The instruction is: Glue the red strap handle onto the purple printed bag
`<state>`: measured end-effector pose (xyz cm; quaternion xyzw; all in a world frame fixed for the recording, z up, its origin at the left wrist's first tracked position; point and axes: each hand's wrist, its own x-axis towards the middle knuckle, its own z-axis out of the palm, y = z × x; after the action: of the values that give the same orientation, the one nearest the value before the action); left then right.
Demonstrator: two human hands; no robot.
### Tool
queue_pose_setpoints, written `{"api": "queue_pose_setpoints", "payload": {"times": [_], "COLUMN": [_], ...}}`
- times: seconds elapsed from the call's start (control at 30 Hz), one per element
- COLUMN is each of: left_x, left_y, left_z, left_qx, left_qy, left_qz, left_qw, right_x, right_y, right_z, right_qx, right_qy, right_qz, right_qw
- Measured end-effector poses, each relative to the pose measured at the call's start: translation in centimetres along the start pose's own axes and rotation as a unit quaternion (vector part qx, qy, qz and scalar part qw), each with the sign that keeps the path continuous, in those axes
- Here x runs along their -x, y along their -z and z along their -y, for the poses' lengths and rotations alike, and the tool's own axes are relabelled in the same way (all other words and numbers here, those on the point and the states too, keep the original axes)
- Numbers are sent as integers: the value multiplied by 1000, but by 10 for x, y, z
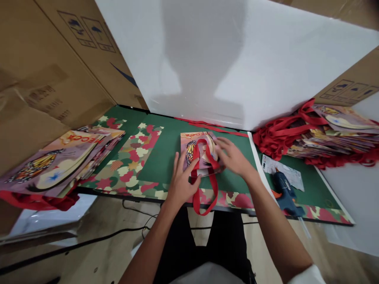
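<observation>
Both hands (180, 179) (232, 156) on flat printed bag (199, 152); red handles (204, 193) loose

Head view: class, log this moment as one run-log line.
left hand: on red handle | right hand: flat on printed bag | bag: on green table | glue gun: right, untouched

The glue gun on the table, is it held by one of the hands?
No, the glue gun lies alone on the table, while both hands rest on the small bag.

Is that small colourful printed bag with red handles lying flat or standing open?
Flat: the printed bag with red handles lies folded on the green table, under both hands.
</observation>
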<state>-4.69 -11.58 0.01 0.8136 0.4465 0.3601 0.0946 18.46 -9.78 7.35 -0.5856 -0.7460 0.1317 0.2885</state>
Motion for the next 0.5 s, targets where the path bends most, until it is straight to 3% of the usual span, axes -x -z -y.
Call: {"api": "queue_pose_setpoints", "payload": {"times": [0.07, 0.1, 0.13, 0.17, 0.2, 0.23, 0.27, 0.33, 0.5], "left_x": [-5, -8, -10, -12, -13, -14, -15, -17, -20], "left_y": [4, 6, 8, 8, 8, 8, 7, 5, 8], "left_z": [6, 8, 10, 11, 12, 13, 13, 14, 9], "left_qx": [6, 6, 4, 2, 1, -1, -1, -3, -36], "left_qy": [8, 12, 16, 18, 16, 12, 8, 0, 20], "left_qz": [39, 54, 63, 69, 67, 63, 57, 51, 93], "left_qw": [999, 998, 998, 997, 998, 998, 998, 999, 995], "right_x": [35, 58, 84, 109, 133, 153, 169, 186, 188], "right_y": [32, 48, 62, 72, 79, 81, 78, 65, 32], "right_z": [-8, -12, -15, -18, -20, -23, -25, -29, -46], "right_qx": [7, 61, 131, 188, 206, 199, 185, 154, 152], "right_qy": [-106, -201, -322, -448, -551, -602, -630, -645, -633], "right_qz": [-130, -185, -197, -165, -86, -5, 53, 111, 57], "right_qw": [986, 960, 917, 858, 804, 773, 752, 740, 757]}}
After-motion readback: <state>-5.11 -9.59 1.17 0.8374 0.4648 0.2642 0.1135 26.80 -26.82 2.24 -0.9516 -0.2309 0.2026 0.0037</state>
